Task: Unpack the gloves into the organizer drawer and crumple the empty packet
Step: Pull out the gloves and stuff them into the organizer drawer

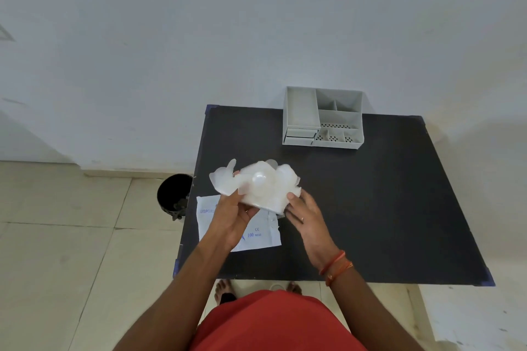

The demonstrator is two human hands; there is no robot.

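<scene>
A loose wad of clear, whitish plastic gloves (262, 184) is held up between both hands above the black table (370, 208). My left hand (232, 218) grips its left underside, and my right hand (306, 215) presses against its right edge. The flat white packet (256, 234) with blue print lies on the table under my left hand, partly hidden by it. The grey organizer (323, 118) stands at the table's far edge, with two small shut drawers (301, 136) at its front left.
A black bin (175, 194) stands on the tiled floor just left of the table. A pale wall rises directly behind the table. The table's right half is bare black surface.
</scene>
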